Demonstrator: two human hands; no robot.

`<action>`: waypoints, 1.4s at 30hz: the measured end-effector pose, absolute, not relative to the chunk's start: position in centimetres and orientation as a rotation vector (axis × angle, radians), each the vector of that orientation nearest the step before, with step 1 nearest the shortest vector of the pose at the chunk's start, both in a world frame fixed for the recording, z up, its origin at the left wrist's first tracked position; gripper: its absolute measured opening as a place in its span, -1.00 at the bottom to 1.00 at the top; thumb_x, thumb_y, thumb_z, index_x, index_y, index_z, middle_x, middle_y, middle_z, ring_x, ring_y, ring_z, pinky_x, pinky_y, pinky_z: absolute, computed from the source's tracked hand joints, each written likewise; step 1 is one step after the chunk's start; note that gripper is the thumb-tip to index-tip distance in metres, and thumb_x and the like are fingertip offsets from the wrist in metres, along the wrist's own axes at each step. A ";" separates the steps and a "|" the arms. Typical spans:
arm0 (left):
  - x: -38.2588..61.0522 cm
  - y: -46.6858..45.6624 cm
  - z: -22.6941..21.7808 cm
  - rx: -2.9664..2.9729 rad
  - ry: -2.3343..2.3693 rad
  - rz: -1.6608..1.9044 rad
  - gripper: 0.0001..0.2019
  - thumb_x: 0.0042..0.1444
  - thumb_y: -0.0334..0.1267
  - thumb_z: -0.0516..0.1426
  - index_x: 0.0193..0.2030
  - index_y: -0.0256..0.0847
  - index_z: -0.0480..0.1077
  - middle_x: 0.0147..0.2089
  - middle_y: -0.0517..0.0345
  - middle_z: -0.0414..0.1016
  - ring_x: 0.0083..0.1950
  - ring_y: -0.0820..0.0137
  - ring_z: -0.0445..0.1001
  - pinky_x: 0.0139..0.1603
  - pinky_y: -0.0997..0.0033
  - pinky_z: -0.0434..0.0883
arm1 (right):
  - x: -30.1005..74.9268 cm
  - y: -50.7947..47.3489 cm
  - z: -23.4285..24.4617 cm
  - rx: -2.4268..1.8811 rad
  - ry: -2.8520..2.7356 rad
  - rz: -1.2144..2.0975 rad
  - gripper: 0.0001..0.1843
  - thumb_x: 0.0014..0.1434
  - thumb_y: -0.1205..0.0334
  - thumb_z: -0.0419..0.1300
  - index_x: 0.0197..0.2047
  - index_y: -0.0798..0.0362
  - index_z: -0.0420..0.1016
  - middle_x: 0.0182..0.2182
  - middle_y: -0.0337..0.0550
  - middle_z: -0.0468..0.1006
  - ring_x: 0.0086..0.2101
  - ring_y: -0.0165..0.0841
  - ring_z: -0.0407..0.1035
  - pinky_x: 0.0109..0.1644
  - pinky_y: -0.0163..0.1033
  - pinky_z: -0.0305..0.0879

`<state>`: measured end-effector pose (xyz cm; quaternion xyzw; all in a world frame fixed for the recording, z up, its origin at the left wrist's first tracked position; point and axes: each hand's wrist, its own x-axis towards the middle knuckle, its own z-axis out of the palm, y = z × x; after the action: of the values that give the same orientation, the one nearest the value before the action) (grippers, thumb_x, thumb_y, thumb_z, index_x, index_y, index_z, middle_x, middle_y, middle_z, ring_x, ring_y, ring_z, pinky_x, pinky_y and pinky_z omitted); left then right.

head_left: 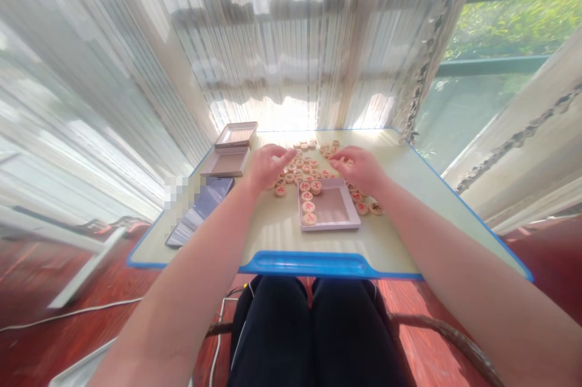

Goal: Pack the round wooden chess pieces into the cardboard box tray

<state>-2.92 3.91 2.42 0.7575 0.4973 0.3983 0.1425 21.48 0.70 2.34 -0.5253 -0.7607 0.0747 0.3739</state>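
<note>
Many round wooden xiangqi pieces with red or dark characters lie loose in a pile, some stacked. My left hand is over the pile's left side, fingers stretched and thumb apart, with no piece visible in it. From the right, my right hand reaches over the pile with its fingers extended; I see nothing held, though the fingertips are small and close to pieces. Between my forearms sits a shallow open box. Several red-marked pieces line its left side, with one more beside the top one.
Two shallow box parts, an upper one and a lower one, are at the table's back left. A dark phone lies left of my forearm. The pale table has a blue rim. Curtains hang behind it.
</note>
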 end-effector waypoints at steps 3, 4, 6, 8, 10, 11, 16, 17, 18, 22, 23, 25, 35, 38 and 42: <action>-2.8 4.4 1.5 2.305 1.495 0.972 -0.52 0.01 0.09 0.10 -0.02 -0.16 0.47 0.15 0.04 0.38 0.20 0.20 0.29 0.21 0.28 0.24 | 22.6 2.0 1.6 -1.533 -1.817 0.084 -0.73 0.08 0.19 0.13 -0.22 0.05 0.60 -0.24 -0.09 0.55 -0.19 -0.23 0.39 -0.02 -0.14 0.29; -2.8 4.6 1.2 2.273 1.530 0.910 -0.48 0.01 0.08 0.11 0.06 -0.15 0.42 0.22 0.04 0.31 0.25 0.18 0.23 0.24 0.25 0.21 | 22.9 2.3 1.4 -1.582 -1.815 0.062 -0.71 0.06 0.20 0.13 -0.20 0.05 0.60 -0.22 -0.08 0.55 -0.17 -0.21 0.38 0.00 -0.12 0.28; -2.9 5.0 0.8 2.178 1.568 0.816 -0.43 0.01 0.08 0.10 0.14 -0.14 0.35 0.25 0.04 0.28 0.27 0.16 0.21 0.24 0.23 0.20 | 23.2 2.6 1.0 -1.656 -1.819 0.038 -0.69 0.06 0.21 0.13 -0.16 0.05 0.60 -0.18 -0.05 0.54 -0.12 -0.17 0.36 0.04 -0.09 0.26; -3.0 5.3 0.7 2.117 1.558 0.778 -0.43 0.02 0.06 0.10 0.15 -0.14 0.33 0.21 0.04 0.33 0.22 0.17 0.28 0.21 0.24 0.24 | 23.3 2.7 0.9 -1.692 -1.821 0.038 -0.68 0.06 0.21 0.13 -0.14 0.04 0.60 -0.16 -0.04 0.54 -0.09 -0.15 0.34 0.06 -0.07 0.25; -3.1 5.4 0.7 2.103 1.552 0.786 -0.41 0.01 0.06 0.11 0.16 -0.16 0.31 0.18 0.02 0.36 0.17 0.17 0.33 0.18 0.24 0.27 | 23.3 2.6 0.9 -1.694 -1.832 0.032 -0.69 0.07 0.21 0.13 -0.14 0.02 0.59 -0.14 -0.06 0.53 -0.07 -0.15 0.33 0.08 -0.05 0.24; -3.0 5.3 0.7 2.112 1.555 0.802 -0.39 0.00 0.07 0.12 0.16 -0.18 0.30 0.18 0.01 0.35 0.16 0.17 0.34 0.18 0.24 0.27 | 23.3 2.5 0.9 -1.687 -1.839 0.027 -0.70 0.08 0.20 0.13 -0.14 0.01 0.59 -0.13 -0.07 0.53 -0.06 -0.15 0.33 0.09 -0.05 0.24; -2.6 4.7 0.9 2.220 1.532 0.895 -0.38 -0.01 0.06 0.14 0.15 -0.24 0.29 0.20 -0.05 0.31 0.17 0.17 0.32 0.20 0.23 0.26 | 23.7 2.3 1.1 -1.664 -1.826 0.037 -0.71 0.10 0.18 0.12 -0.14 -0.05 0.58 -0.13 -0.12 0.54 -0.05 -0.16 0.32 0.12 -0.07 0.22; -2.5 4.6 1.0 2.237 1.514 0.927 -0.40 0.01 0.04 0.13 0.15 -0.25 0.29 0.20 -0.05 0.31 0.18 0.18 0.32 0.21 0.23 0.26 | 23.8 2.2 1.1 -1.664 -1.817 0.034 -0.70 0.10 0.18 0.11 -0.13 -0.05 0.58 -0.13 -0.13 0.55 -0.04 -0.16 0.32 0.13 -0.08 0.22; -2.5 4.5 1.1 2.250 1.492 0.967 -0.41 0.03 0.02 0.12 0.16 -0.25 0.27 0.20 -0.05 0.32 0.18 0.19 0.31 0.21 0.22 0.26 | 23.8 2.1 1.2 -1.662 -1.816 0.029 -0.69 0.10 0.18 0.10 -0.12 -0.03 0.58 -0.13 -0.13 0.55 -0.04 -0.16 0.32 0.13 -0.08 0.21; -2.3 4.0 1.5 2.284 1.397 1.072 -0.42 0.05 -0.04 0.12 0.20 -0.24 0.21 0.23 -0.08 0.29 0.19 0.20 0.32 0.18 0.18 0.30 | 23.2 1.9 1.4 -1.649 -1.827 -0.010 -0.62 0.10 0.17 0.10 -0.05 0.04 0.55 -0.11 -0.09 0.54 -0.05 -0.17 0.31 0.12 -0.08 0.20; -2.3 4.0 1.5 2.291 1.384 1.071 -0.42 0.05 -0.04 0.12 0.19 -0.25 0.21 0.23 -0.09 0.29 0.19 0.20 0.32 0.18 0.18 0.31 | 22.9 2.0 1.5 -1.658 -1.842 -0.013 -0.62 0.10 0.16 0.09 -0.04 0.04 0.55 -0.09 -0.08 0.53 -0.05 -0.16 0.31 0.11 -0.08 0.19; -2.3 3.8 1.5 2.303 1.370 1.058 -0.44 0.06 -0.04 0.11 0.18 -0.25 0.23 0.21 -0.09 0.31 0.18 0.19 0.32 0.16 0.17 0.32 | 22.4 2.6 1.8 -1.705 -1.909 -0.003 -0.62 0.10 0.13 0.10 -0.06 0.02 0.56 -0.06 -0.08 0.52 -0.04 -0.14 0.29 0.10 -0.06 0.20; -2.2 3.6 1.7 2.384 1.316 1.101 -0.53 0.09 -0.06 0.08 0.12 -0.19 0.29 0.15 -0.01 0.38 0.15 0.23 0.36 0.13 0.21 0.37 | 22.6 7.0 1.5 -1.828 -2.227 0.101 -0.42 0.24 -0.10 -0.14 0.22 -0.06 0.30 0.21 -0.15 0.29 0.14 -0.04 0.15 0.20 0.05 0.03; -2.2 3.6 1.8 2.398 1.325 1.102 -0.56 0.10 -0.07 0.07 0.09 -0.20 0.32 0.12 0.02 0.41 0.13 0.24 0.38 0.13 0.24 0.37 | 22.5 6.4 1.0 -1.811 -2.259 0.144 -0.43 0.23 -0.15 -0.14 0.13 -0.10 0.40 0.16 -0.14 0.37 0.12 -0.05 0.18 0.20 0.04 0.02; -2.0 3.5 1.9 2.403 1.347 1.064 -0.61 0.11 -0.08 0.06 0.03 -0.21 0.38 0.07 0.00 0.46 0.08 0.23 0.41 0.11 0.23 0.38 | 22.5 5.8 1.0 -1.783 -2.220 0.114 -0.51 0.20 -0.09 -0.03 0.08 -0.09 0.44 0.07 -0.10 0.46 0.08 -0.02 0.20 0.15 0.06 0.09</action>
<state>-2.02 3.55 1.94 0.8101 0.4541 0.3588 0.0938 22.50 5.79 0.97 -0.6191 -0.7707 0.0397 0.1453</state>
